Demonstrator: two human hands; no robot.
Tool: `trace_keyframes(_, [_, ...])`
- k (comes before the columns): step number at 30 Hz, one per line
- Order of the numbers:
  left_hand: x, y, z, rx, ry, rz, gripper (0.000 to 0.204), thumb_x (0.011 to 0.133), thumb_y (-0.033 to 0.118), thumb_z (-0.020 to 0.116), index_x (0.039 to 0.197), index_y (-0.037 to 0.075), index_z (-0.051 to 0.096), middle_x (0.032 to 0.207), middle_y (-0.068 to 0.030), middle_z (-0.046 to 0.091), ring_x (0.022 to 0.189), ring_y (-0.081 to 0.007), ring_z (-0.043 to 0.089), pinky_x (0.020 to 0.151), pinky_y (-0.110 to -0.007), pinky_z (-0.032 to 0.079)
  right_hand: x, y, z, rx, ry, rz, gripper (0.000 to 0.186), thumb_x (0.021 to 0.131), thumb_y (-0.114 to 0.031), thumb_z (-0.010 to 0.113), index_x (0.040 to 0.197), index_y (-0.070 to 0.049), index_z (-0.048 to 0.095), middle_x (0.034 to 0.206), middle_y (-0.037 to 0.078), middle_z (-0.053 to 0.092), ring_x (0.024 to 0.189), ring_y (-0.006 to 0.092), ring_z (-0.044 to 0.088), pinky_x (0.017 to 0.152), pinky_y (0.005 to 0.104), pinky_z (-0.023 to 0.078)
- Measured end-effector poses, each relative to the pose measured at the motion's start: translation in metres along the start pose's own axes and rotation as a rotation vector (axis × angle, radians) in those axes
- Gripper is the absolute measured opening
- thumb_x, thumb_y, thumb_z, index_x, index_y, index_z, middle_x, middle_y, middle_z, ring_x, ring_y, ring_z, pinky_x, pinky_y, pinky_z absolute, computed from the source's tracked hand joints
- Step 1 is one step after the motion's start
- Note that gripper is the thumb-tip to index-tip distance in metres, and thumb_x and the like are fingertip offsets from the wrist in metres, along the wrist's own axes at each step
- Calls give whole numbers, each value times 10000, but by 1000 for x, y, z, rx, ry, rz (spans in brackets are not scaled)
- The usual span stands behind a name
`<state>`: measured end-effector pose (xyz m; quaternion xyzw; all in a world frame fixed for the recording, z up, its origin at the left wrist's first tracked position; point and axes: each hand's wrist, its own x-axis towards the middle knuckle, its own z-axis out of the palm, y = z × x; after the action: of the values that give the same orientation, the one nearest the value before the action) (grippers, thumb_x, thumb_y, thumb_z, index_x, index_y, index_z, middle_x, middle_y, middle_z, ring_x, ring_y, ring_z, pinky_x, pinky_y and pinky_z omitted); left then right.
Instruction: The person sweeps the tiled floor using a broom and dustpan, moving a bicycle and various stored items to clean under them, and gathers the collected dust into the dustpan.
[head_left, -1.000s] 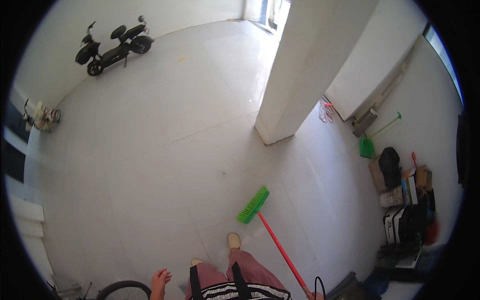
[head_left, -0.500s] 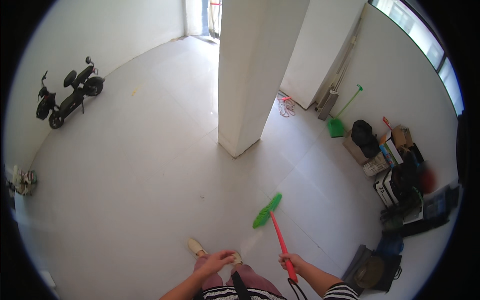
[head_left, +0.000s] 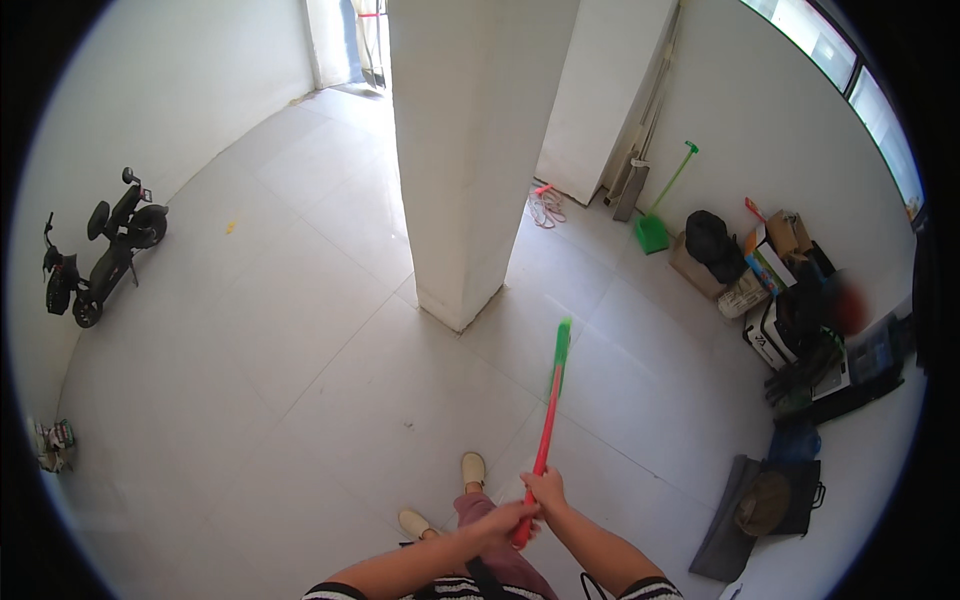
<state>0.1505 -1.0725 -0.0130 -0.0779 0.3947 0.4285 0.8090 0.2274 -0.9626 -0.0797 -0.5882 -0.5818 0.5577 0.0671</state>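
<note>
Both my hands grip the red broom handle (head_left: 548,420) at the bottom centre: my left hand (head_left: 514,521) low on it, my right hand (head_left: 546,488) just above. The handle points away from me to a green broom head (head_left: 563,343) on the tiled floor (head_left: 320,440), short of a square white pillar (head_left: 465,180). My feet in pale shoes (head_left: 472,471) show below, partly hidden by my arms.
A black scooter (head_left: 110,260) stands along the left wall. By the right wall are a green dustpan (head_left: 651,234), boxes and bags (head_left: 770,260), a dark case (head_left: 795,505) and long poles leaning (head_left: 630,185). A reddish tangled cord (head_left: 548,207) lies behind the pillar.
My left hand has come across and closed on the handle below my right hand. The broom head has moved farther forward and turned lengthwise. The view has swung toward the right.
</note>
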Motion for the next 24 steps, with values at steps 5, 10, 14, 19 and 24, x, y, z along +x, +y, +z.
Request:
trace_keyframes(5, [72,103,-18,-240,86,145,224,887,293,409,909,72,442,735,-60,495,544,-112,461,464,-226,433,128,-53,19,-242,126,-70,480,585,-265,678,897,42,481,804,184,580,733,278,589,639,365,463])
trace_keyframes(10, [130,196,-57,-413,56,154,218,894,298,401,917,83,431,706,-55,473,486,-91,411,404,-185,394,245,-85,53,-105,-54,7,338,649,-197,641,863,10,480,703,117,564,565,211,555,502,323,449])
trace_keyframes(14, [131,213,-93,-631,-38,128,187,898,287,400,937,105,415,673,-46,447,468,-75,378,376,-158,350,277,-89,85,192,-160,121,187,743,-179,558,820,-26,483,638,83,548,472,176,521,395,306,423])
trace_keyframes(19, [94,161,-138,-713,-34,18,160,896,288,402,913,129,409,654,-27,437,446,-67,350,359,-155,316,249,-68,127,-145,-107,164,208,801,-209,465,783,-2,489,553,117,529,392,225,516,340,334,408])
trace_keyframes(24, [-35,100,-198,-608,141,-51,164,884,302,427,910,140,425,595,11,393,393,-46,295,314,-161,255,117,-61,222,-177,-178,253,292,818,-259,462,809,31,493,550,145,545,414,243,561,350,354,441])
